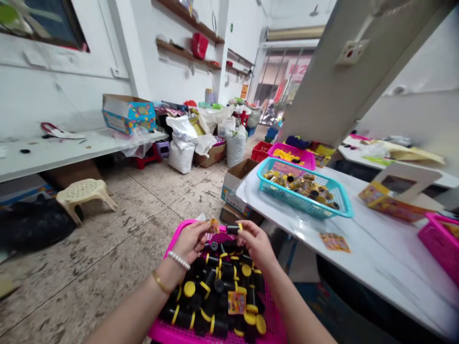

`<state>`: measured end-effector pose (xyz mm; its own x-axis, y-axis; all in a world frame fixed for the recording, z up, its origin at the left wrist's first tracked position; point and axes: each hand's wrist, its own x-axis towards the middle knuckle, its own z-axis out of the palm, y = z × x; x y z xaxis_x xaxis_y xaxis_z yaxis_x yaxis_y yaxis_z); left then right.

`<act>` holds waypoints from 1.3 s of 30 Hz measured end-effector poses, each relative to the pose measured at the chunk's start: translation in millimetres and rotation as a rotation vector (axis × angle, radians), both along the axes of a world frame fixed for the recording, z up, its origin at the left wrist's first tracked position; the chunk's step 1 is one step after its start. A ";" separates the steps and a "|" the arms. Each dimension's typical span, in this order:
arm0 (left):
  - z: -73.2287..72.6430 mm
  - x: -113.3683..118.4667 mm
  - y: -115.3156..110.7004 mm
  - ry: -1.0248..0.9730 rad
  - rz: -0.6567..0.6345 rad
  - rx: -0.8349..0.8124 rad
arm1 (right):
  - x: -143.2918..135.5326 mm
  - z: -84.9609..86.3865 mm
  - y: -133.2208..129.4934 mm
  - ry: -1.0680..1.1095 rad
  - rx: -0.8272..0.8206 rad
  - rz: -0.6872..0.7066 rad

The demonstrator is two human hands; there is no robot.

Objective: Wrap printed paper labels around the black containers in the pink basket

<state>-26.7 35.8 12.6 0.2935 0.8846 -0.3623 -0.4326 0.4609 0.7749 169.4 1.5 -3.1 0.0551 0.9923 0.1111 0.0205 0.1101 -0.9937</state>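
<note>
A pink basket (275, 329) sits nearest, filled with loose black canisters with yellow lids; an orange label (236, 303) lies on top of them, toward the basket's near right corner. Over the basket's far edge, the left hand (193, 238), wearing a pearl bracelet and a gold-coloured bangle, has its grip pinched on a small orange sticker (214, 225). Just beside it, the right hand (255, 241) has its grip closed on the yellow end of a black canister (233, 230), held roughly level. To the right is a white tabletop (383, 253). Printed labels (335, 242) lie near its near edge; a blue basket (304, 206) of wrapped canisters stands by its left corner, with a pink tray (309, 161) of yellow pieces behind. Farther off, white sacks (181, 150) stand on the floor.
</note>
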 end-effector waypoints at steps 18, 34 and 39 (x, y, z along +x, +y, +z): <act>4.7 63.5 6.1 -0.112 -0.190 -0.062 | 25.4 18.9 -17.9 0.128 0.016 -0.188; 6.9 20.1 -17.4 0.052 -0.228 0.217 | 4.6 8.0 -25.5 -0.025 0.241 -0.046; 0.1 16.6 -21.1 0.145 -0.303 0.349 | 7.4 17.5 -31.8 -0.495 0.456 0.003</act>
